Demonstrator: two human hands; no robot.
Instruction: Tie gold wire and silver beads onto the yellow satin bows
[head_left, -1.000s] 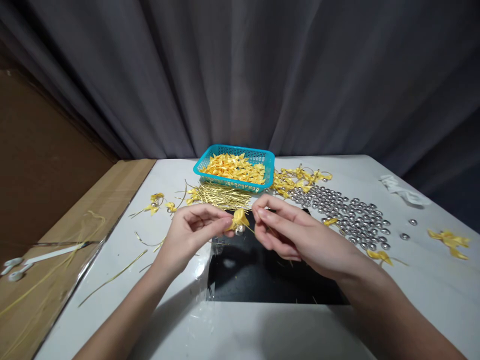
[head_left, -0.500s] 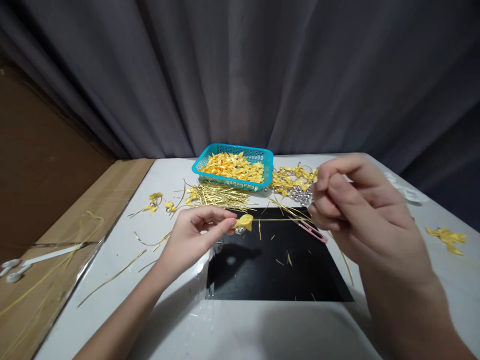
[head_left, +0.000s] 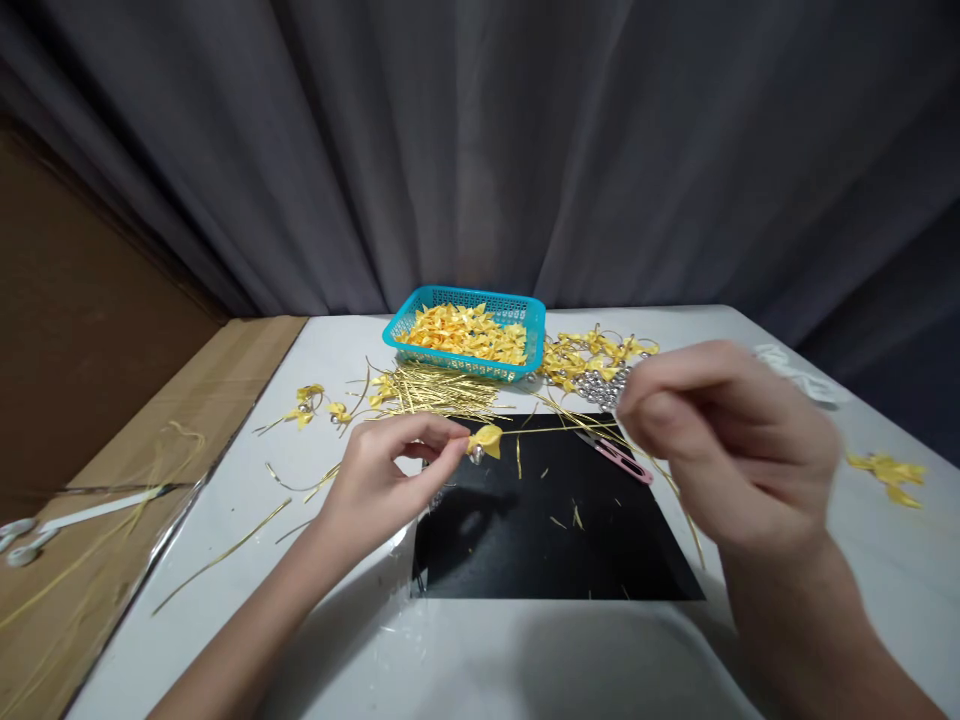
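Observation:
Between the thumb and fingertips of my left hand (head_left: 397, 465) is a small yellow ribbon bow (head_left: 486, 440), and a silver bell or bead (head_left: 477, 455) hangs just under it. A thin gold wire (head_left: 559, 430) runs from the bow to the right, nearly level. My right hand (head_left: 720, 450) is closed in a pinch on the wire's far end; the tip itself is hidden by the fingers. Both hands are held above a black mat (head_left: 555, 540) strewn with short wire scraps.
A turquoise basket (head_left: 390, 333) of yellow ribbon pieces stands at the back. Before it lie gold wires (head_left: 450, 390), with silver beads (head_left: 600, 388) and finished-looking bows (head_left: 592, 350) to the right. Pink-handled snips (head_left: 622, 462) rest on the mat. Cardboard (head_left: 187, 420) is at left.
My right hand has moved slightly left and down, still pinching the wire, which now slopes up a little toward it. My left hand has barely moved with the bow.

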